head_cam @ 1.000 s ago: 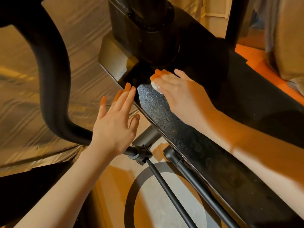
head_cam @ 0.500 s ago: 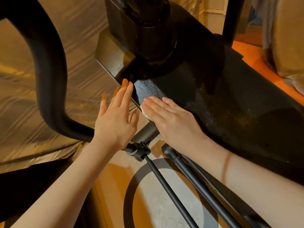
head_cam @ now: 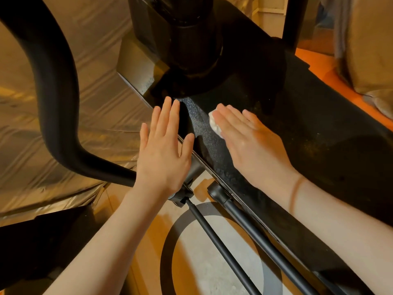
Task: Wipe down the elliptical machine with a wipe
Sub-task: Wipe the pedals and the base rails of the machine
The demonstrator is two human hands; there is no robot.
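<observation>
The elliptical machine's black textured body (head_cam: 319,128) runs from the centre to the lower right, with a thick black post (head_cam: 191,35) rising from it. My right hand (head_cam: 251,141) lies flat on that surface with straight fingers, pressing a crumpled white wipe (head_cam: 214,124) that shows at the fingers' left edge. My left hand (head_cam: 163,150) is spread flat, fingers straight, at the body's left edge just below the post; it holds nothing.
A curved black handlebar arm (head_cam: 57,99) sweeps down at the left. Thin black rods (head_cam: 221,252) run under the body toward the bottom. A shiny wrinkled sheet (head_cam: 102,81) covers the left. Orange flooring (head_cam: 314,62) and draped fabric (head_cam: 370,43) lie at the right.
My right hand slid the wipe down from the post's base toward the body's left edge, then back up and to the right. The left hand stayed nearly in place.
</observation>
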